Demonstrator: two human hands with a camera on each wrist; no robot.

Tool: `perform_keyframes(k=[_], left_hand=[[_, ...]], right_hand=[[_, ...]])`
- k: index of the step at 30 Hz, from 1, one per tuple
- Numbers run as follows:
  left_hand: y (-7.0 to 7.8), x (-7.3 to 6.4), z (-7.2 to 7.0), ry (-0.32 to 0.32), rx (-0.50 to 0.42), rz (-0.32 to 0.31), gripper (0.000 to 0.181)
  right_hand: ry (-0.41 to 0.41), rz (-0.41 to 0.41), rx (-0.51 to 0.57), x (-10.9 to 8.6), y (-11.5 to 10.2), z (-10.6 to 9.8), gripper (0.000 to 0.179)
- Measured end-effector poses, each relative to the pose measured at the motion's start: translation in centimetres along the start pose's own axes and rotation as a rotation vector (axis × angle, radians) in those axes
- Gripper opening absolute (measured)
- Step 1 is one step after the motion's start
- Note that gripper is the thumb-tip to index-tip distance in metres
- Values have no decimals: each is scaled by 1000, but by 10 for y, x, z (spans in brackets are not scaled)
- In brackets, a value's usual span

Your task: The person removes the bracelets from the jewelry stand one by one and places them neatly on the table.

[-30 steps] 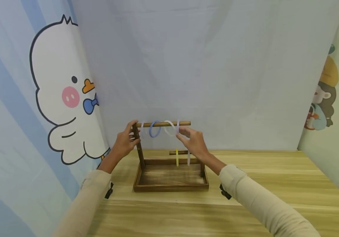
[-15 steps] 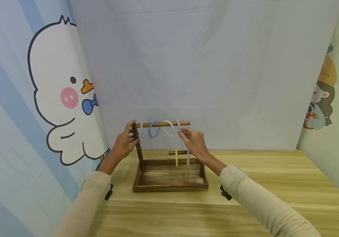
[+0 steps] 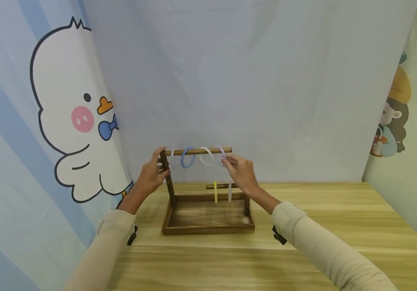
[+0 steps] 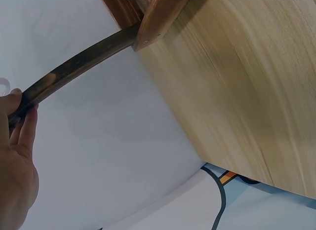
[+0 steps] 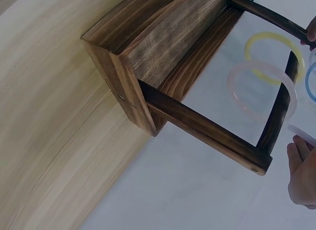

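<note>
A dark wooden bracelet stand (image 3: 208, 230) has a long upper bar and a shorter lower one. My left hand (image 3: 150, 176) grips the top of its left post (image 4: 74, 67). With thumb and fingertips, my right hand (image 3: 242, 173) pinches a pale lilac bracelet (image 3: 222, 151) near the upper bar's free right end; the bar still passes through it. Further left on that bar hang a white bracelet (image 3: 205, 155), a blue bracelet (image 3: 188, 157) and another pale bracelet (image 3: 172, 153), partly behind my left fingers. The lower bar carries a yellow bracelet (image 3: 216, 193) and a pale pink bracelet (image 5: 237, 94).
The stand's base is a shallow tray on a light wood-grain table (image 3: 208, 266). A grey-white cloth (image 3: 252, 81) hangs behind. Printed curtains stand at both sides, the left one with a cartoon bird (image 3: 62, 81).
My right hand has slid the lilac bracelet rightward along the upper bar, and the bracelet has turned to a slant. My left hand has kept its grip on the post.
</note>
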State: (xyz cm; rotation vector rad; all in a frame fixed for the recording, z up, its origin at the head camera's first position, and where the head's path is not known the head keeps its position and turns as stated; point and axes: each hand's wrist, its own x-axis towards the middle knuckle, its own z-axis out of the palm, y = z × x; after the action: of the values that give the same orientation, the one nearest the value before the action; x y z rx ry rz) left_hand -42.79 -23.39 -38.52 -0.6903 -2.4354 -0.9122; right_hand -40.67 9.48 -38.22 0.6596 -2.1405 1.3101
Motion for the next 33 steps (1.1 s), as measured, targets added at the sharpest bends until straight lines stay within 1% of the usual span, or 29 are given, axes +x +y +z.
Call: perform_keyframes(k=[3,9,14,20,25,33], left_hand=[[-1,0,0,1,-2,7,87],[1,5,1,7,4,13,87],[2,2,-1,-5,-10,10,86],[3,-1,-1,-20,-6,-16,86],[2,0,0,-14,2,-8,86],[1,0,1,-7,-2,-6,86]], right_hand=[[14,23,4,0,0,-3,25],[33,67,20,4,0,-13,24],[31,100,13,2,1,-21,24],[10,154,-2,-3,1,-30,28],[19,167,-3,-4,2,-36,29],[13,164,-6,-7,7,-44,28]])
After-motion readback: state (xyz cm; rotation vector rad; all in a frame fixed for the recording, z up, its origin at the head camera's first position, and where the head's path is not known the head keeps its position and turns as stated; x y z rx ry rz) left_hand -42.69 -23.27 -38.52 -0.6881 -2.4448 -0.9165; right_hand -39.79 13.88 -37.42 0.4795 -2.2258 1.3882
